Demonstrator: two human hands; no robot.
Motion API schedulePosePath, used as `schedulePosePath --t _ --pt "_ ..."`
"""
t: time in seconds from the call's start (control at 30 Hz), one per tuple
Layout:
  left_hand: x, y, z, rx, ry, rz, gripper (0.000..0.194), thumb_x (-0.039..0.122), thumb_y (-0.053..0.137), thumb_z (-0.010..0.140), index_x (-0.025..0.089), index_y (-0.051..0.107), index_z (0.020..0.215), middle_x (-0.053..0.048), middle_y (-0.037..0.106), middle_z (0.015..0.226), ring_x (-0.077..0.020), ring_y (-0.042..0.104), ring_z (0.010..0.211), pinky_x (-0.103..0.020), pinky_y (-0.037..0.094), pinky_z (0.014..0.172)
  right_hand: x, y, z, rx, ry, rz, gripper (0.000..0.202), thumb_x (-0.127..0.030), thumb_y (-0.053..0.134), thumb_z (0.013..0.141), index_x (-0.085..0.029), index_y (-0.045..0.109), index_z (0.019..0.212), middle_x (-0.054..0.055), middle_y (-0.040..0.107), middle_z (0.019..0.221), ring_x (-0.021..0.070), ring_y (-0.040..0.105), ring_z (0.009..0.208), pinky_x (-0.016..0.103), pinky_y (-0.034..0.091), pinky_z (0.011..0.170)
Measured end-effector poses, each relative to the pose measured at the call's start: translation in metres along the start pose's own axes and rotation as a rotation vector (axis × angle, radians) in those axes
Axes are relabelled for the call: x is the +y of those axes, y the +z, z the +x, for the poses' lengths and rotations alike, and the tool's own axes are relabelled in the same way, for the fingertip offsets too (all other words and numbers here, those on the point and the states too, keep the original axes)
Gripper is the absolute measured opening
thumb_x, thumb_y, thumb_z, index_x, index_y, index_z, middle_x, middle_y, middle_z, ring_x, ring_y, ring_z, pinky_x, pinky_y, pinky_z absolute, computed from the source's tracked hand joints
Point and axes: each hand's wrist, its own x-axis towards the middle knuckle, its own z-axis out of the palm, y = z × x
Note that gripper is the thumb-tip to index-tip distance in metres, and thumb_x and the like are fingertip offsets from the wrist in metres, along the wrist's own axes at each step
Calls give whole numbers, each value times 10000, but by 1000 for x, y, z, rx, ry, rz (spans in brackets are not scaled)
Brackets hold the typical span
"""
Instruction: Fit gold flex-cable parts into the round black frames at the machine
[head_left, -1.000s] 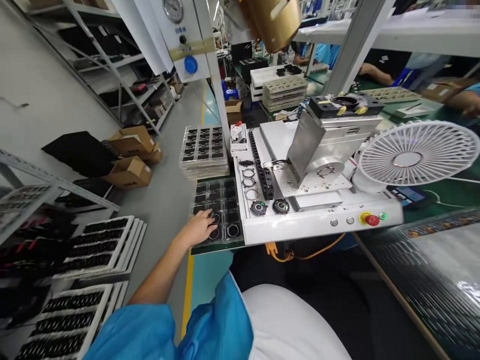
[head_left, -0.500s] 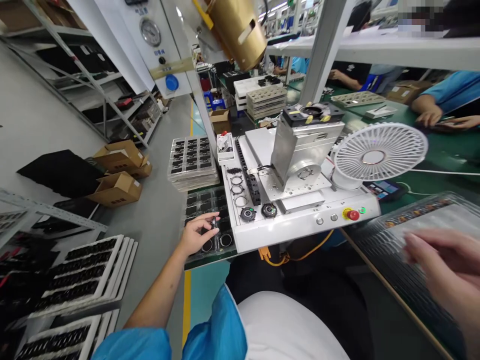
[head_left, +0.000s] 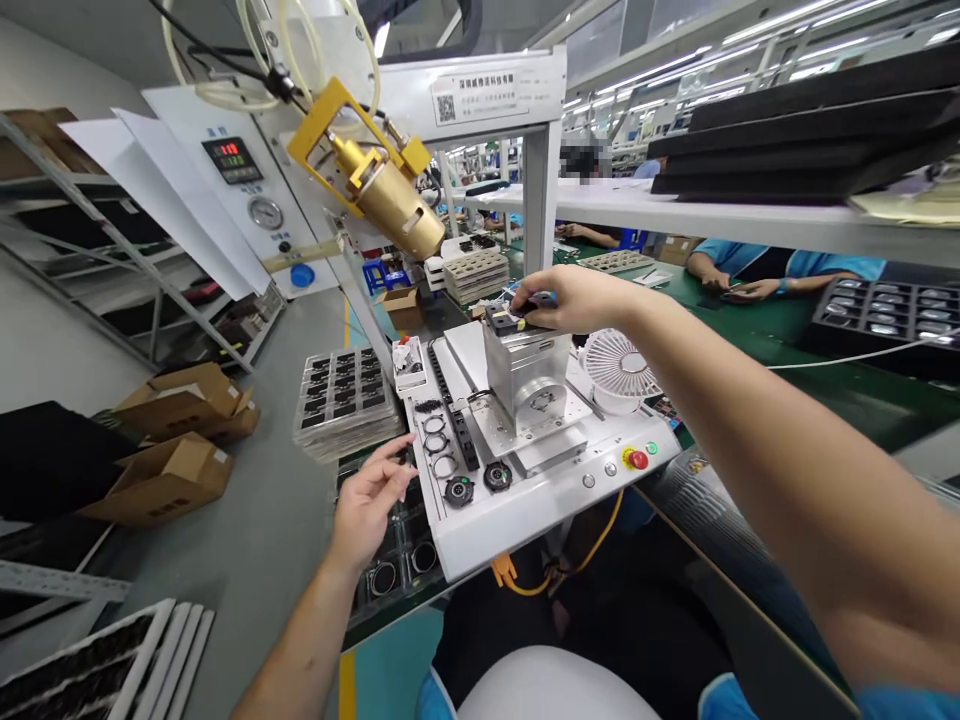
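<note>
My left hand hovers by the left edge of the white machine base, its thumb and fingers bent toward each other round something too small to make out. My right hand reaches over the black fixture on top of the metal block, fingers curled down onto it; what they grip is hidden. Two round black watch parts lie on the base, with several thin rings beside a black strip. Below my left hand is a clear tray with dark round parts.
A gold cylinder hangs above and left of the fixture. A white fan stands right of the block. Stacked trays sit at the left, and a red button is at the front. Other people work at the back right.
My right hand has moved from the far right onto the fixture. My left hand has lost sight of the small dark part it pinched. The view has tilted up, showing more of the machine.
</note>
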Motion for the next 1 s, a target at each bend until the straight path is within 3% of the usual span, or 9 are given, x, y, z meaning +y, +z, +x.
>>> schedulePosePath --t 0.1,0.2,0.33,0.43,0.53,0.63,0.73,0.83,1.0 --pt "23 1 27 26 142 63 380 446 707 900 214 653 604 -130 741 1275 -318 675 1232 -438 585 987 -4 -5 6 37 22 66 241 -161 811 721 -183 763 955 9 722 894 198 683 833 372 561 862" --pt "54 16 66 36 334 118 297 409 729 883 211 704 663 -101 771 1196 -276 729 1108 -440 565 1006 -13 -2 -6 270 13 203 224 -216 814 751 -159 708 940 45 721 953 211 686 917 391 559 921" --pt "96 56 129 -6 547 321 299 416 754 857 196 727 655 -84 791 1080 -242 737 1000 -389 554 934 -28 14 -45 578 76 431 286 -350 794 791 -170 651 962 69 716 974 209 684 904 395 574 901" --pt "122 90 173 -97 552 532 392 529 743 847 175 753 677 -82 788 930 -244 728 908 -371 542 848 -40 32 -85 620 174 559 344 -433 810 779 -178 647 945 75 716 944 221 686 871 396 585 848" --pt "137 115 200 -178 440 726 562 680 705 818 155 718 617 -63 700 648 -248 699 734 -373 520 764 -50 51 -130 598 270 652 383 -483 831 773 -182 661 938 83 719 942 236 693 878 389 585 829" --pt "143 121 207 -244 388 806 687 745 529 899 164 671 562 -82 684 619 -278 714 747 -394 520 780 -52 73 -177 595 401 702 407 -515 837 785 -185 678 962 92 720 954 250 695 899 380 581 817" --pt "139 111 205 -394 462 728 608 587 414 1010 177 742 705 -117 793 1044 -297 724 1043 -404 515 944 -49 95 -221 591 559 768 436 -557 828 791 -186 692 976 99 724 953 252 691 890 363 578 780" --pt "129 100 209 -521 520 590 355 410 522 970 198 782 853 -80 691 1396 -290 620 1299 -405 458 1090 -45 113 -252 600 671 854 475 -601 847 750 -191 696 933 100 729 954 257 693 905 362 580 808" --pt "119 103 224 -534 466 477 258 347 609 886 177 731 735 -126 753 1273 -289 709 1108 -434 518 983 -42 128 -271 596 771 904 509 -635 864 704 -192 699 890 98 732 937 271 695 912 378 580 850"
